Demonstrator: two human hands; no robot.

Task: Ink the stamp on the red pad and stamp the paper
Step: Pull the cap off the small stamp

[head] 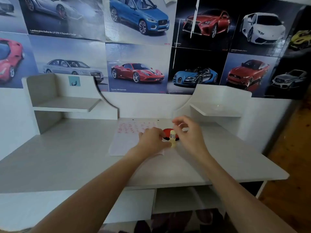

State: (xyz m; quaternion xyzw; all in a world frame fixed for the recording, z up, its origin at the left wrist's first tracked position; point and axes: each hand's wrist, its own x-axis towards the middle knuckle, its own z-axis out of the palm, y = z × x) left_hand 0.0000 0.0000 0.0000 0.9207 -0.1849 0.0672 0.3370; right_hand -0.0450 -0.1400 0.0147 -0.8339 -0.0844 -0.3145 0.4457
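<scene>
Currently, entry taken at the white desk. Working left to right.

Paper: lies flat on the desk, left of centre, its upper part already carrying rows of red marks. Lower part looks blank.

Left hand: rests on the right edge of the paper, fingers curled loosely. My thumb tip touches, or sits just beside, the base of the stamp; I cannot tell whether it actually pinches it. I hold nothing else.

Stamp: small, pale yellow, standing upright between my two hands, long axis vertical, base down at the near edge of the red pad. Whether the base sits on the pad or on the desk just in front of it is hidden.

Red pad: round, dark-rimmed, just right of the paper, partly covered by my fingers.

Right hand: above and right of the stamp, fingers spread and relaxed, gripping nothing. The fingertips hover close beside the stamp's top.

Judgement: the stamp lies just left of and below my right fingertips, so the right hand is better placed to grip the upright handle from above, while the left steadies the paper.
</scene>
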